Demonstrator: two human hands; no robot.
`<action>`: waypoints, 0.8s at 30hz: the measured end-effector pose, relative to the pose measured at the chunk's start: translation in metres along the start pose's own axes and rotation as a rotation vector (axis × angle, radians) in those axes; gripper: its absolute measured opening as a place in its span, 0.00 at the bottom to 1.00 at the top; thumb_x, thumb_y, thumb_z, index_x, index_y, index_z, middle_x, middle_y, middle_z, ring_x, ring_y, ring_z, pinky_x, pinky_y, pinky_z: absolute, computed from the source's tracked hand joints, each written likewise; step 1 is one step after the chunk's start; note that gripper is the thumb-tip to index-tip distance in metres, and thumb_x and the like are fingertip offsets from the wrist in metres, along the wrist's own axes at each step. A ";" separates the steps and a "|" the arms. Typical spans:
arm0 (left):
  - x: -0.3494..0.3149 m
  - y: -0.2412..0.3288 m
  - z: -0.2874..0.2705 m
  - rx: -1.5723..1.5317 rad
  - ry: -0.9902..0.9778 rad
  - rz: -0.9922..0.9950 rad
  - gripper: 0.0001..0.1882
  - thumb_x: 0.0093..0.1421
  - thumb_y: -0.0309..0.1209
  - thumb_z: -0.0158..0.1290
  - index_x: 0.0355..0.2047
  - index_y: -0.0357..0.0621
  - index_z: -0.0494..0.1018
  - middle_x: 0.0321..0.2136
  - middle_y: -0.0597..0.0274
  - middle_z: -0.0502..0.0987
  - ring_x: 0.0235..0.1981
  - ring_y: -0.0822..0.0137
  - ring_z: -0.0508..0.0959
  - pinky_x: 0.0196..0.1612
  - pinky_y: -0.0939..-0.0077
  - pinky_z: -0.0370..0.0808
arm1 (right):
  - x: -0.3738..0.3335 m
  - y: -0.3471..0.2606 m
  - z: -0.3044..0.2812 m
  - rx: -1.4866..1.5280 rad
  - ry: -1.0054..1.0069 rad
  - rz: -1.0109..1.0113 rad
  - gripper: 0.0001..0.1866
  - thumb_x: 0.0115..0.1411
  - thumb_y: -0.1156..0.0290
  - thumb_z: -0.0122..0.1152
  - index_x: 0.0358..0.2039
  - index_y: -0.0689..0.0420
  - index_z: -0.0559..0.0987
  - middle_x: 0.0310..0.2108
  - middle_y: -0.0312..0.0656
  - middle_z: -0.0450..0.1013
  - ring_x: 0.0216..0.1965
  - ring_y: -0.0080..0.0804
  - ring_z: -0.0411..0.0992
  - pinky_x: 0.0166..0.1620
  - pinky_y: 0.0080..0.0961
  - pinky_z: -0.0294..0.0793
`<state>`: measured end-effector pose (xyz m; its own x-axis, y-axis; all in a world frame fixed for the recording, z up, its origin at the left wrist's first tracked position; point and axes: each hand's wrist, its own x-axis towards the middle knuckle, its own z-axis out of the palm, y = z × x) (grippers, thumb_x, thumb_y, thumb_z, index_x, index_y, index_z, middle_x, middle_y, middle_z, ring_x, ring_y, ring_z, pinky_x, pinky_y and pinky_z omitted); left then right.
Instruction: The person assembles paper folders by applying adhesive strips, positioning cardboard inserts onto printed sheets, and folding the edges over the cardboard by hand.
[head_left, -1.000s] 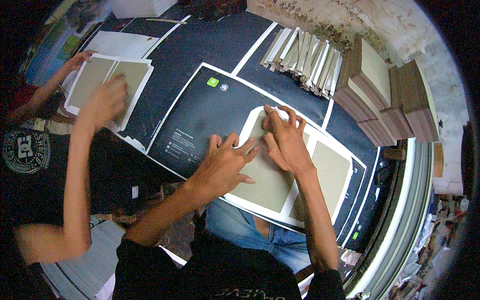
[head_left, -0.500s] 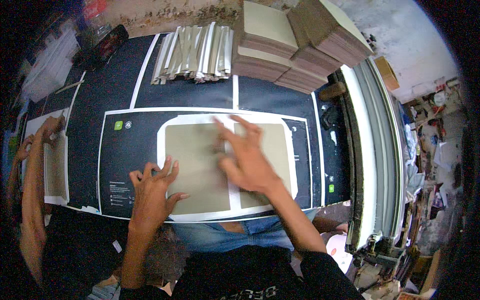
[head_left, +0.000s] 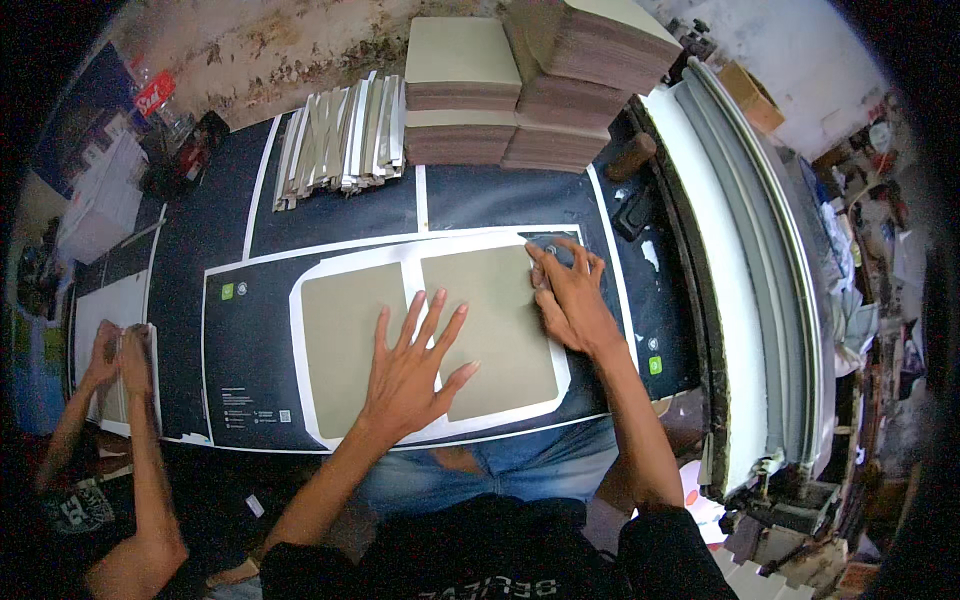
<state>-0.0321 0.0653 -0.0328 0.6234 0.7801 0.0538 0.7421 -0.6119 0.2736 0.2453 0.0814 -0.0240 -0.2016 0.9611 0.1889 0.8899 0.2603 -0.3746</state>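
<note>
A white cover sheet (head_left: pixel 412 275) lies on the dark printed board in front of me. Two grey-beige cardboard panels sit on it: the left panel (head_left: pixel 345 340) and the wider right panel (head_left: pixel 490 350), divided by a white strip. My left hand (head_left: pixel 415 385) rests palm down across the panels and strip, fingers spread. At the sheet's far right corner, my right hand (head_left: pixel 575 305) has its fingers bent and its thumb and index finger on the sheet's edge. The exact grip there is partly hidden by the fingers.
Stacks of grey cardboard (head_left: pixel 465 95) stand at the back beside a pile of thin strips (head_left: pixel 340 140). A machine with long rollers (head_left: pixel 750 230) runs along the right. At the left, a co-worker's hands (head_left: pixel 122 355) handle another white-edged piece.
My left hand has moved right from the left edge onto the panels. My right hand has gone from the middle to the sheet's far right corner. The whole view has shifted.
</note>
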 end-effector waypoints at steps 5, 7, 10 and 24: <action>0.006 0.004 0.002 0.062 0.010 0.006 0.38 0.68 0.55 0.45 0.74 0.58 0.52 0.75 0.55 0.46 0.76 0.50 0.45 0.72 0.36 0.36 | 0.026 0.020 0.002 -0.015 0.096 -0.081 0.35 0.57 0.64 0.53 0.66 0.56 0.66 0.54 0.47 0.70 0.66 0.53 0.56 0.66 0.56 0.49; 0.005 0.005 0.009 0.087 -0.004 -0.007 0.38 0.68 0.52 0.47 0.74 0.58 0.52 0.75 0.56 0.47 0.76 0.51 0.45 0.72 0.36 0.37 | 0.019 0.031 0.004 0.044 0.117 -0.080 0.35 0.57 0.64 0.54 0.67 0.55 0.65 0.57 0.48 0.69 0.66 0.53 0.56 0.66 0.58 0.50; 0.004 0.004 0.013 0.093 0.040 0.010 0.36 0.69 0.55 0.43 0.73 0.55 0.55 0.74 0.51 0.50 0.75 0.47 0.47 0.71 0.35 0.37 | -0.003 0.042 -0.025 0.022 0.214 0.006 0.36 0.58 0.66 0.54 0.69 0.54 0.62 0.59 0.46 0.69 0.65 0.54 0.58 0.67 0.56 0.52; 0.080 -0.012 0.025 0.059 0.226 0.093 0.34 0.72 0.52 0.41 0.73 0.53 0.56 0.74 0.53 0.51 0.75 0.52 0.49 0.73 0.41 0.37 | -0.147 -0.022 -0.039 -0.055 0.170 0.337 0.29 0.64 0.66 0.58 0.65 0.62 0.68 0.62 0.60 0.66 0.62 0.56 0.64 0.65 0.50 0.57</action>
<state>0.0151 0.1318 -0.0553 0.6234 0.7257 0.2912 0.7017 -0.6835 0.2010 0.2710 -0.0693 -0.0083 0.1729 0.9617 0.2128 0.9161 -0.0776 -0.3934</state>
